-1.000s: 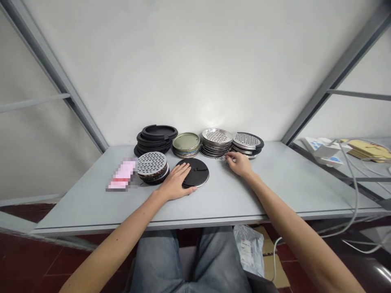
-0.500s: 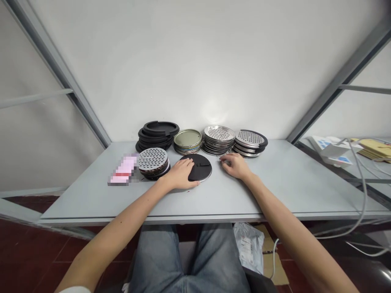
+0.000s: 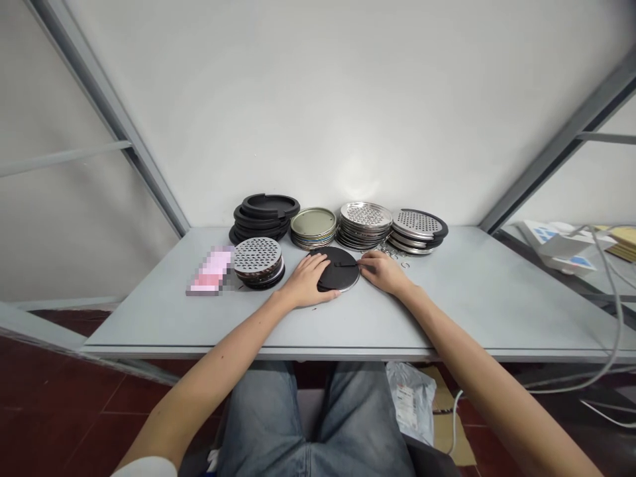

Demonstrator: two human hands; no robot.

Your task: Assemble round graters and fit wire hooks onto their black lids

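A flat black disc (image 3: 336,273) with a narrow strip or slot on its top and a pale metal rim lies on the table before me. Across its left side rests my left hand (image 3: 313,279), fingers stretched out over the top and thumb along the front edge. My right hand (image 3: 380,270) meets the disc's right edge at the end of the strip, thumb and fingertips pinched together. Whatever is between those fingertips is too small to make out. Several small metal rings (image 3: 405,265) are scattered just behind and beside my right hand.
Along the wall stand black rimmed rings (image 3: 265,215), greenish lids (image 3: 313,224), perforated metal discs (image 3: 365,218) and perforated discs with black rims (image 3: 418,228), all stacked. A smaller perforated stack (image 3: 257,258) and a blurred pink item (image 3: 211,270) sit left. White cable (image 3: 619,311) hangs right.
My right hand has closed the gap to the disc and now touches its right edge. The left hand stays on the disc. My view has turned slightly left, and loose rings show more plainly.
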